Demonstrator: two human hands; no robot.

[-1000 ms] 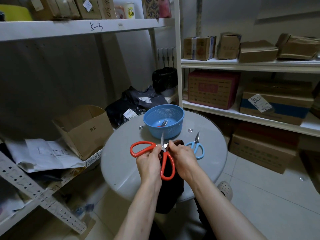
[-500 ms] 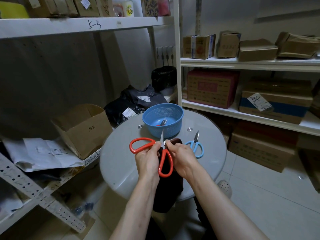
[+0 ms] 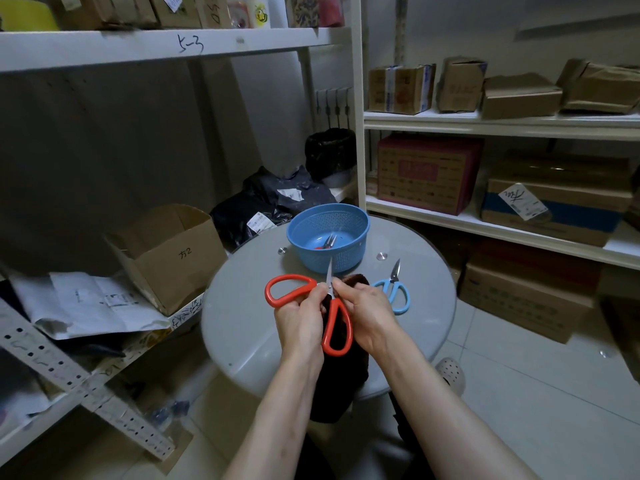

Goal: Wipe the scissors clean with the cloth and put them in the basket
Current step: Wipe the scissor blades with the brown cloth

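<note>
Shelves (image 3: 485, 121) of cardboard boxes ring a round grey table (image 3: 249, 323). Above it, the left hand (image 3: 300, 318) curls tightly round the red scissors (image 3: 334, 308) near their pivot, handles splayed wide, one blade pointing up. The right hand (image 3: 367, 315), fingers bent, pinches the dark cloth (image 3: 341, 386) against the blade's base; the second blade is hidden. Blue scissors (image 3: 390, 285) lie beside it. A third pair (image 3: 329, 241), barely legible, sits in the single blue basket (image 3: 343, 254). Three pairs, one cloth.
</note>
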